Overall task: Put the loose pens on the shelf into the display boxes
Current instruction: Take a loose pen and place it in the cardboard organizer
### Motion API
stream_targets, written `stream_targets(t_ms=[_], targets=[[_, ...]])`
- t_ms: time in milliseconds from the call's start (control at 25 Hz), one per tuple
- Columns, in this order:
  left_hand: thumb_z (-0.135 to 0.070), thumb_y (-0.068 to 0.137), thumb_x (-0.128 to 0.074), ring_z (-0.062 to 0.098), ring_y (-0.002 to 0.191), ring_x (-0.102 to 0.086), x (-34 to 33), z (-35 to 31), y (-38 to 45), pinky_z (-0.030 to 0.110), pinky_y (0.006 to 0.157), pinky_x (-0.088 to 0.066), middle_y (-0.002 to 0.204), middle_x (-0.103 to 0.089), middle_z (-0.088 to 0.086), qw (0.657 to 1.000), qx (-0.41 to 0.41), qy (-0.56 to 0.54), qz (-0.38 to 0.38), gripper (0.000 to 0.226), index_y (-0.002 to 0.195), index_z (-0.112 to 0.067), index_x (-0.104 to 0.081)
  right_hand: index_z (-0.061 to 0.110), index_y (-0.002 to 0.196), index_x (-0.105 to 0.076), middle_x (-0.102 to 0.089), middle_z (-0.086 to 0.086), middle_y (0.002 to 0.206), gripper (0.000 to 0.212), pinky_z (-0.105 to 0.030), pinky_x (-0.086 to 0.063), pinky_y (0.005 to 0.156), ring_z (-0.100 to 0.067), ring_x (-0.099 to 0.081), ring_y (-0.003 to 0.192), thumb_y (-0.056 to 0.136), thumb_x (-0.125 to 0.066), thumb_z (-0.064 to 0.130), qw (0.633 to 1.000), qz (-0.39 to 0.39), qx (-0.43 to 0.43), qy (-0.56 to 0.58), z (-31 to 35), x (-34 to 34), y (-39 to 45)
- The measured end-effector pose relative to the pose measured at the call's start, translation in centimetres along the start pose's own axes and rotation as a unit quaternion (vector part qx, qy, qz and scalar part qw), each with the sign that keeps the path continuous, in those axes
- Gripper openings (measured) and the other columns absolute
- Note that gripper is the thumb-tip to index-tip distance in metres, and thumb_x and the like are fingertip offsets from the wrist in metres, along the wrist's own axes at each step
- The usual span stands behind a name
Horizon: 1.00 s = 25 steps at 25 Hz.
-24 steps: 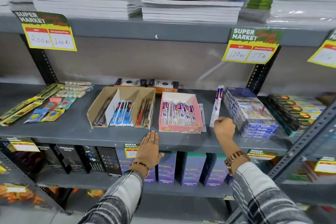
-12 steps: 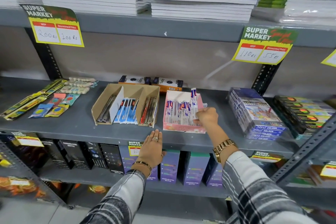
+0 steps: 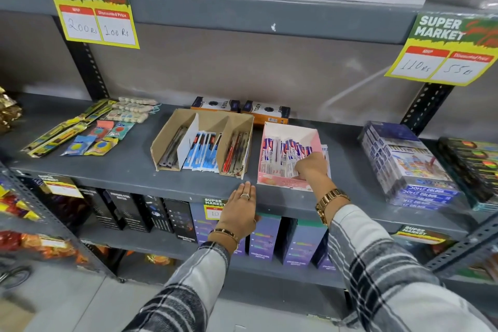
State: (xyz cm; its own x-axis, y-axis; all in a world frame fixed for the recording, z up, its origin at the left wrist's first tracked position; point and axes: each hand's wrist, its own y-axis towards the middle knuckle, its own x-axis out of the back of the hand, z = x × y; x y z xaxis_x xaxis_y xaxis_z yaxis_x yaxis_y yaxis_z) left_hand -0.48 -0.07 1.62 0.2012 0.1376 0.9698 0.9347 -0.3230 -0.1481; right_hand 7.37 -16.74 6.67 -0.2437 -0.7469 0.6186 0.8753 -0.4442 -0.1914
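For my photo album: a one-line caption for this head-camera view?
Right hand tucks packaged pens into the pink cardboard display box; left hand rests on the grey shelf edge.

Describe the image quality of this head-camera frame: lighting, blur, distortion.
Head view: even, soft lighting with only faint shadows under the shelf; wide-angle bending curves the shelf edges and stretches the corners; the price tag reads clearly, while the colour-pencil packs at right smear; the pens in the pink box blur around the right hand; the left hand is fairly sharp.

Even, bright overhead light is seen, shadows are soft, and edges are bent and smeared by wide-angle distortion.
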Motion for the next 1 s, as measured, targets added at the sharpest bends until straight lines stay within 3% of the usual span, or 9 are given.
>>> stream_targets(t_ms=[240,440,600,760,880,1000], targets=[[-0.027,0.099,-0.042,0.029,0.148,0.000,0.1,0.0,-0.1,0.035,0.123,-0.004,0.159,0.002,0.016,1.000,-0.001,0.002,0.000,0.071,0.147,0.000,0.002,0.005,0.116,-0.056,-0.065,-0.017,0.118,0.028,-0.027,-0.047,0.077,-0.032,-0.063,0.106,0.091,-0.058,0.016,0.996,0.019,0.027,-0.084,0.2,0.0,0.1],[-0.027,0.099,-0.042,0.029,0.148,0.001,0.2,-0.1,-0.1,0.035,0.123,-0.004,0.159,0.002,0.016,1.000,0.001,0.009,0.005,0.071,0.147,0.000,0.002,0.005,0.104,-0.057,-0.066,-0.017,0.117,0.016,-0.025,-0.044,0.072,-0.031,-0.064,0.105,0.091,-0.058,0.014,0.990,0.014,0.038,-0.134,0.1,0.0,0.3],[-0.029,0.098,-0.043,0.029,0.148,0.001,0.2,0.0,-0.1,0.035,0.123,-0.004,0.159,0.001,0.016,1.000,0.000,0.004,0.007,0.072,0.148,-0.001,0.001,-0.006,0.097,-0.063,-0.067,-0.024,0.114,0.019,-0.034,-0.052,0.079,-0.038,-0.064,0.105,0.090,-0.056,0.010,0.995,-0.078,0.031,-0.051,0.6,1.7,0.1],[-0.032,0.099,-0.041,0.029,0.148,0.001,0.1,-0.1,-0.2,0.036,0.123,-0.005,0.159,0.001,0.017,1.000,-0.002,0.022,0.007,0.073,0.147,0.000,0.003,-0.013,0.091,-0.069,-0.070,-0.031,0.102,0.028,-0.035,-0.048,0.071,-0.042,-0.066,0.094,0.090,-0.046,0.004,0.983,-0.175,0.051,-0.025,-0.9,4.6,-0.3],[-0.033,0.099,-0.039,0.029,0.148,0.001,0.0,-0.3,-0.2,0.036,0.123,-0.006,0.159,0.001,0.017,0.999,0.000,0.033,0.004,0.072,0.147,0.000,0.003,-0.010,0.100,-0.069,-0.069,-0.030,0.108,0.026,-0.040,-0.053,0.085,-0.042,-0.065,0.101,0.092,-0.047,0.000,0.985,-0.135,0.051,-0.093,-3.3,5.0,-0.5],[-0.032,0.099,-0.040,0.029,0.148,0.001,-0.2,-0.5,-0.2,0.036,0.123,-0.005,0.159,0.002,0.018,0.999,0.006,0.038,0.003,0.073,0.147,0.001,0.004,-0.005,0.103,-0.069,-0.070,-0.025,0.110,0.023,-0.038,-0.054,0.086,-0.039,-0.066,0.102,0.091,-0.051,0.004,0.986,-0.067,0.047,-0.147,-4.9,4.5,-0.2]])
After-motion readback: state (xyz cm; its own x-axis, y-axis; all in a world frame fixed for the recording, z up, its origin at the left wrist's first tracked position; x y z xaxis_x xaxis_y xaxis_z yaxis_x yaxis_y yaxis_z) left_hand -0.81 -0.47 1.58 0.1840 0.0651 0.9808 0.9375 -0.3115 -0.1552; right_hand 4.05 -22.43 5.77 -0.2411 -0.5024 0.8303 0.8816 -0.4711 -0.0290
